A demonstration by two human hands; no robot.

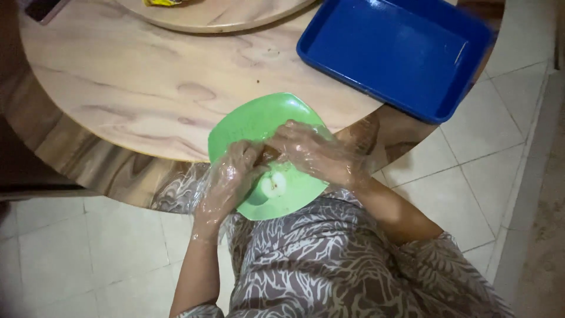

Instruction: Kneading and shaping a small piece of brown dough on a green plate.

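Observation:
Both my hands wear thin clear plastic gloves and meet over a green plate (253,121) that juts out past the near edge of a round wooden table (135,82). My left hand (229,176) and my right hand (315,154) pinch a small brown piece of food (269,154) between their fingertips. A pale round piece of food (273,185) lies on the plate just below the hands. What the brown piece is cannot be made out.
A blue rectangular tray (397,50) sits at the table's far right, part of it over the edge. A round wooden turntable (218,15) lies at the top, with something yellow on it. White floor tiles surround the table.

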